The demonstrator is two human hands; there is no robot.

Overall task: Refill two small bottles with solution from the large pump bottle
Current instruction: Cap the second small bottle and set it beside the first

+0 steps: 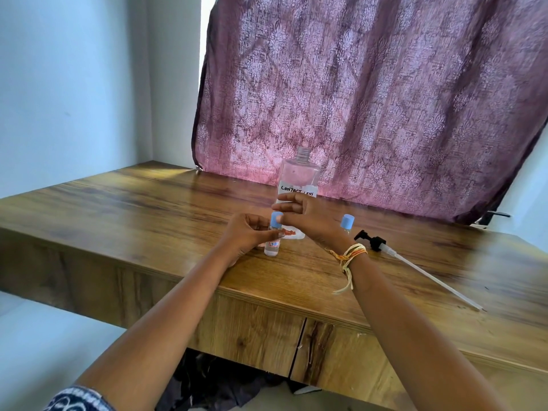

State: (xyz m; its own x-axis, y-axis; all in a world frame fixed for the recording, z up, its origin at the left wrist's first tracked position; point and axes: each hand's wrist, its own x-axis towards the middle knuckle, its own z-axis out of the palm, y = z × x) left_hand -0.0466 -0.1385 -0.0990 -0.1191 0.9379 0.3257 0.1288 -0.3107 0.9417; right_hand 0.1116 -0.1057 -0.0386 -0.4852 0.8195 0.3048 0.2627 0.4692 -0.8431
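Note:
A small clear bottle (pixel 272 247) with a blue cap (pixel 276 220) stands upright on the wooden table (pixel 148 209). My left hand (pixel 244 232) grips its body. My right hand (pixel 305 213) has its fingers on the blue cap. Behind them stands the large clear bottle (pixel 299 176) with a handwritten label, its threaded neck bare. Its black pump head with a long white tube (pixel 415 269) lies on the table to the right. A second small bottle with a blue cap (pixel 347 223) stands behind my right wrist, mostly hidden.
A purple patterned curtain (pixel 370 99) hangs along the table's back edge. A pale wall (pixel 74 84) bounds the left side. The table's front edge (pixel 296 304) runs diagonally below my forearms, with drawer fronts beneath it.

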